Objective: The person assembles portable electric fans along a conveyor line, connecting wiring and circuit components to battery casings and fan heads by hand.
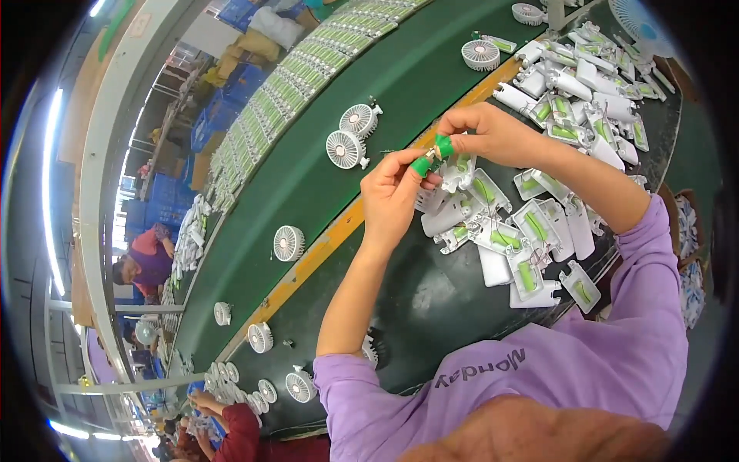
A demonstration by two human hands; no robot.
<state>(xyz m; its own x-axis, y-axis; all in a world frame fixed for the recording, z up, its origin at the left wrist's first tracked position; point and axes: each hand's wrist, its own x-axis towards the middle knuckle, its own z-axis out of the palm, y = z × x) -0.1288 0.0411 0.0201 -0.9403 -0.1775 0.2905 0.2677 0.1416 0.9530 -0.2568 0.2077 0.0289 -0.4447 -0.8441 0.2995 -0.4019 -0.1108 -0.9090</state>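
My left hand (391, 196) and my right hand (493, 137) meet above the near edge of the belt. Green coverings wrap the tips of thumb and finger on both. Between these tips they pinch a small pale piece (433, 154), too small to name. Partly hidden under my left hand is a white ribbed part (425, 202). Just below and right of my hands lie white plastic handle shells (531, 223), several holding green cylindrical batteries and thin wires. Left of my hands, two round white fan heads (346, 149) rest side by side on the belt.
A green conveyor belt (308, 200) with a yellow edge strip (339, 231) curves past. More shells are heaped on the dark table (423, 296) at far right. Fan heads (289, 243) stand about. Beyond the belt are rows of green-and-white parts (285, 85). Co-workers (235, 431) sit at lower left.
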